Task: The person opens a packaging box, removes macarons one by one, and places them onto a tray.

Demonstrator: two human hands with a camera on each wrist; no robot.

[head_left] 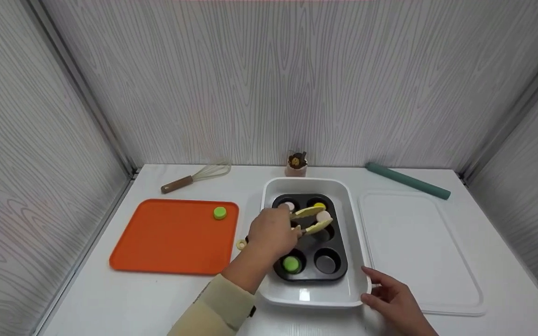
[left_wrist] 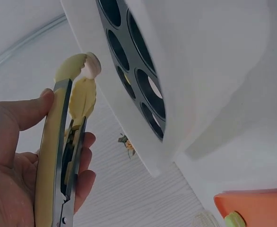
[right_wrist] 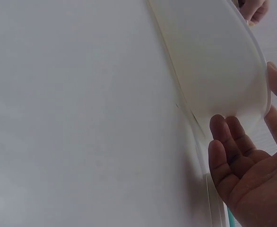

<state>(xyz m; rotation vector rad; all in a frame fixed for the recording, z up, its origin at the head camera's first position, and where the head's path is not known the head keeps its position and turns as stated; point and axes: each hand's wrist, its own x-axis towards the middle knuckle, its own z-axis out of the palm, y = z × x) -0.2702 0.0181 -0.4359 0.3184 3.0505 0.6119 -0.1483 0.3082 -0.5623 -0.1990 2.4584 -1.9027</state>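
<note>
My left hand [head_left: 272, 232] grips a pair of tongs [left_wrist: 51, 156] with pale yellow tips, thumb along one arm and fingers round the other. Between the tips is a pale pink macaron [head_left: 323, 216], held over the right side of a dark muffin tin [head_left: 307, 273]. In the tin's cups lie a green macaron [head_left: 291, 264], a yellow one [head_left: 319, 205] and a whitish one [head_left: 289, 206], partly behind the hand. The tin sits inside a white tray [head_left: 353, 224]. My right hand [head_left: 392, 298] holds the tray's near right corner between thumb and forefinger, its other fingers curled beside the wall.
Left of the tray lies an orange board [head_left: 175, 238] with a green macaron [head_left: 220, 213] on it. A whisk [head_left: 180, 184] lies behind it. At the back stand a small decorated pot [head_left: 296, 170] and a green rolling pin [head_left: 409, 181]. A white board [head_left: 414, 247] lies on the right.
</note>
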